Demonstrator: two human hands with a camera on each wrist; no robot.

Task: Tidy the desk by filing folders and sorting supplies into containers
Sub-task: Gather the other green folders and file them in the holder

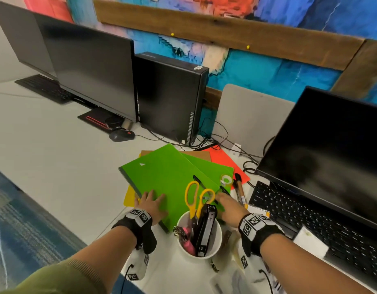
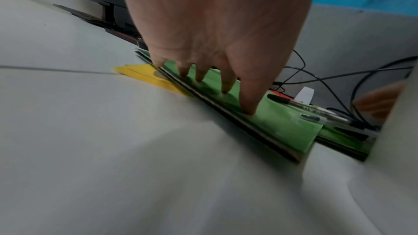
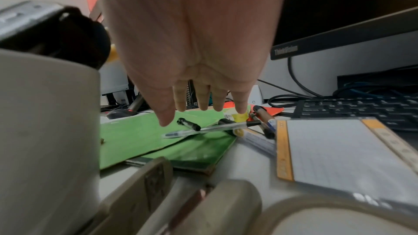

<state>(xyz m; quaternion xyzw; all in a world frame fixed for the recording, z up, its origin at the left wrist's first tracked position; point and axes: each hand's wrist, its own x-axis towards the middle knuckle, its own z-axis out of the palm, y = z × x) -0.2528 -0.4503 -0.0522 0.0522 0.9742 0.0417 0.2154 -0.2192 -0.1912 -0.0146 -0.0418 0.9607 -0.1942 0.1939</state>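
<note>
A stack of green folders (image 1: 166, 177) lies mid-desk over yellow (image 1: 129, 196), brown and orange (image 1: 223, 160) ones. My left hand (image 1: 151, 205) rests flat on the top green folder (image 2: 282, 128) at its near-left edge, fingers (image 2: 247, 112) straight. My right hand (image 1: 230, 206) is open over the folder's right corner, fingers spread just above a clear pen (image 3: 203, 129); whether it touches is unclear. A white cup (image 1: 215, 245) between my wrists holds yellow scissors (image 1: 191, 196) and a black stapler (image 1: 205, 228).
More pens (image 1: 239, 189) and a small tape roll (image 1: 226, 179) lie right of the folders. A notepad (image 3: 339, 149), keyboard (image 1: 300, 213) and monitor (image 1: 331, 155) stand at the right. A computer tower (image 1: 170, 98) with cables stands behind; a second monitor (image 1: 87, 66) at the left.
</note>
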